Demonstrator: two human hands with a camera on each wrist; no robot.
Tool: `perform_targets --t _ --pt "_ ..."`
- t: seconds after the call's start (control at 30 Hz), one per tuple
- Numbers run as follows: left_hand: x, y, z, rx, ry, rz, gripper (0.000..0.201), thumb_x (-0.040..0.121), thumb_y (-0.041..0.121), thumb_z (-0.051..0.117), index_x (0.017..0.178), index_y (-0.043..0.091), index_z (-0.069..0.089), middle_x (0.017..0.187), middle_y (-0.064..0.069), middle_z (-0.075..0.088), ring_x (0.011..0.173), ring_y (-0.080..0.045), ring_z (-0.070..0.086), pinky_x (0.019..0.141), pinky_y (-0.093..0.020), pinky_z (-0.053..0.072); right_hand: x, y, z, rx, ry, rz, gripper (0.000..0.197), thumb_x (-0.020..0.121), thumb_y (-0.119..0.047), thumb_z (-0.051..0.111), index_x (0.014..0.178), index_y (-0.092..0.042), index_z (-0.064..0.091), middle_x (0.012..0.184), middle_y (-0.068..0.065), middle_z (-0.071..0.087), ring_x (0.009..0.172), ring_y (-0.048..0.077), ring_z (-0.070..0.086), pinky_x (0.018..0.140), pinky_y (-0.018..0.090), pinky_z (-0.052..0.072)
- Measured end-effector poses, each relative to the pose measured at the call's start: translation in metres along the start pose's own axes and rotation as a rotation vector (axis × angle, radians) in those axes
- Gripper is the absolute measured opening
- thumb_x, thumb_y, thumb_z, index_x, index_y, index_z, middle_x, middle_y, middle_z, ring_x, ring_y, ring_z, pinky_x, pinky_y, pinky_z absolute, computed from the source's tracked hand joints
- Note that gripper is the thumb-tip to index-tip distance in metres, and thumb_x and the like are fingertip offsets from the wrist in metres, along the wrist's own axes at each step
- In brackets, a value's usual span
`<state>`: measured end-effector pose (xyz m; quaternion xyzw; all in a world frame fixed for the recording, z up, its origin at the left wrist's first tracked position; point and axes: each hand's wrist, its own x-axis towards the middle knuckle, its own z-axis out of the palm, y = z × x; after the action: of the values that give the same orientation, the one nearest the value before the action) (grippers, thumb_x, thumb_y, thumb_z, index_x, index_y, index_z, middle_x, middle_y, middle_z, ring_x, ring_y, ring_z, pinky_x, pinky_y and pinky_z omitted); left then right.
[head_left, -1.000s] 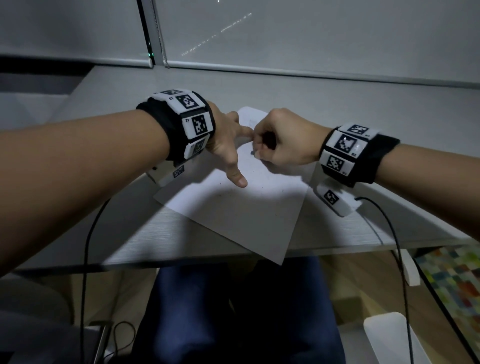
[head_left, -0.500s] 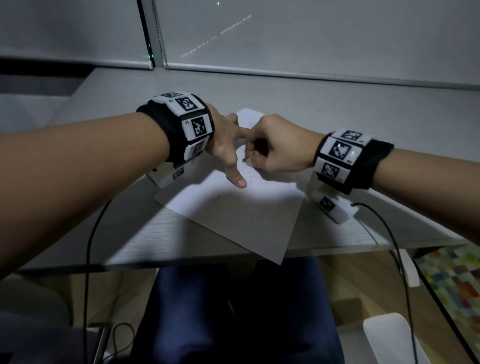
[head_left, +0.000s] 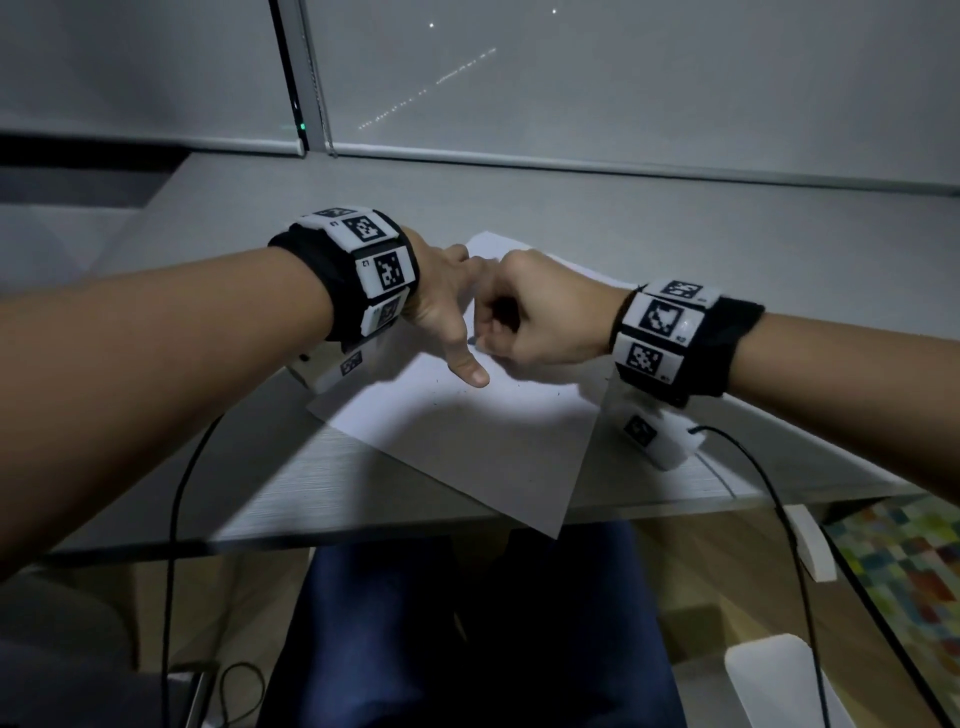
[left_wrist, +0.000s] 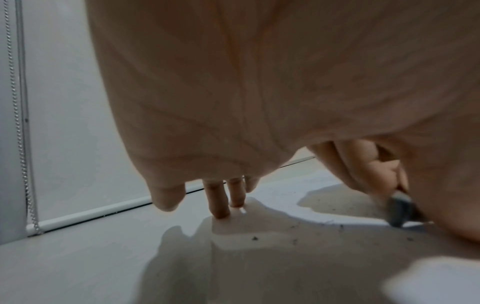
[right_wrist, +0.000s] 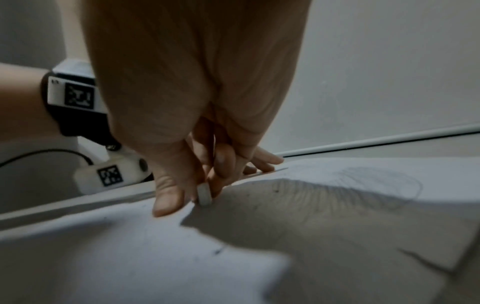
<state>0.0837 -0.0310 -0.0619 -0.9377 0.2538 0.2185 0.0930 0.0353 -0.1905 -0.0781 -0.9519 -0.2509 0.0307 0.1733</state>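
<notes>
On one sheet (head_left: 467, 447), left hand (head_left: 441, 306) presses; right hand (head_left: 550, 312) pinches one eraser (right_wrist: 204, 195).

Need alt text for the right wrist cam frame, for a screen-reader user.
A right hand pinches a small pale eraser end-down against a white sheet of paper, beside a faint pencil scribble. Behind it, the left hand's fingers touch down near the sheet's far edge; dark crumbs dot the paper.

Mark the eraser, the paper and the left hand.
eraser (right_wrist: 204, 195), right wrist view, its bare lower end.
paper (head_left: 467, 447), head view, bare middle.
left hand (head_left: 441, 306), head view, back of the hand.
</notes>
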Motion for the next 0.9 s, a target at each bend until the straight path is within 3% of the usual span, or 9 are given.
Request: perform_targets --t 0.1,0.2,0.3,0.37,0.5,0.6,0.7,0.77,0.9 --pt "0.000 0.000 0.000 0.014 0.009 -0.003 0.153 0.036 0.096 0.077 0.162 0.030 0.022 0.136 0.003 0.038 0.140 -0.034 0.048 0.111 -0.059 0.045 -0.004 -0.002 -0.005 0.014 -0.057 -0.049 0.007 0.085 -0.015 0.078 0.078 -0.012 0.079 0.065 -0.012 0.069 0.058 -0.002 0.062 0.058 0.010 0.046" --pt "-0.001 -0.006 0.002 -0.034 0.042 0.019 0.153 0.028 0.098 0.077 0.154 0.024 0.034 0.141 0.004 0.043 0.132 -0.031 0.055 0.105 -0.057 0.051 0.009 0.026 -0.021 0.003 0.093 0.063 0.009 0.087 -0.018 0.078 0.080 -0.012 0.080 0.065 -0.011 0.068 0.053 -0.004 0.059 0.059 0.014 0.045" --pt "-0.004 -0.015 0.005 -0.113 0.109 0.036 0.169 0.029 0.097 0.080 0.167 0.027 0.012 0.163 0.004 0.029 0.149 -0.029 0.042 0.116 -0.056 0.044 0.019 0.054 -0.028 -0.080 0.174 0.227 0.014 0.089 -0.023 0.077 0.082 -0.010 0.079 0.071 -0.006 0.070 0.059 -0.001 0.061 0.066 0.023 0.047" --pt "-0.003 -0.020 0.004 -0.169 0.141 0.039 0.173 0.031 0.092 0.085 0.169 0.032 0.000 0.167 0.007 0.020 0.155 -0.027 0.033 0.121 -0.055 0.038 0.019 0.063 -0.025 -0.125 0.121 0.262 0.017 0.090 -0.027 0.078 0.084 -0.011 0.078 0.077 0.000 0.074 0.068 0.013 0.065 0.068 0.027 0.050" --pt "0.001 -0.034 -0.010 -0.159 0.104 0.023 0.164 0.044 0.077 0.094 0.170 0.029 0.000 0.175 0.010 0.010 0.161 -0.023 0.020 0.128 -0.051 0.027 0.019 0.065 -0.024 -0.135 0.067 0.254 0.016 0.091 -0.026 0.078 0.083 -0.012 0.077 0.081 0.002 0.077 0.076 0.020 0.069 0.073 0.031 0.056" --pt "0.010 -0.036 -0.017 -0.175 0.058 0.029 0.152 0.055 0.073 0.092 0.171 0.027 0.005 0.178 0.008 0.006 0.163 -0.019 0.014 0.130 -0.044 0.018 0.030 0.055 -0.028 -0.123 0.067 0.205 0.014 0.089 -0.026 0.078 0.082 -0.014 0.076 0.076 -0.004 0.073 0.069 0.013 0.064 0.071 0.027 0.052" --pt "0.016 -0.032 -0.016 -0.156 0.011 0.066 0.148 0.048 0.083 0.089 0.168 0.027 0.024 0.172 0.001 0.031 0.155 -0.021 0.034 0.128 -0.043 0.029 0.043 0.039 -0.021 -0.066 0.056 0.126 0.013 0.088 -0.027 0.079 0.084 -0.015 0.077 0.075 -0.004 0.071 0.065 0.009 0.061 0.064 0.022 0.048" --pt "0.017 -0.030 -0.017 -0.178 0.006 0.082 0.129 0.052 0.065 0.099 0.158 0.024 0.039 0.152 0.001 0.054 0.138 -0.020 0.053 0.117 -0.038 0.043 0.046 0.034 -0.015 -0.050 0.026 0.089 0.011 0.088 -0.026 0.080 0.083 -0.016 0.078 0.073 -0.004 0.071 0.062 0.007 0.060 0.061 0.017 0.046" --pt "0.015 -0.028 -0.016 -0.124 -0.015 0.070 0.134 0.056 0.051 0.102 0.163 0.029 0.024 0.159 0.003 0.044 0.142 -0.023 0.047 0.114 -0.040 0.042 0.046 0.038 -0.013 -0.055 0.037 0.104 0.009 0.087 -0.021 0.079 0.079 -0.016 0.078 0.068 -0.005 0.070 0.061 0.008 0.061 0.064 0.022 0.049"
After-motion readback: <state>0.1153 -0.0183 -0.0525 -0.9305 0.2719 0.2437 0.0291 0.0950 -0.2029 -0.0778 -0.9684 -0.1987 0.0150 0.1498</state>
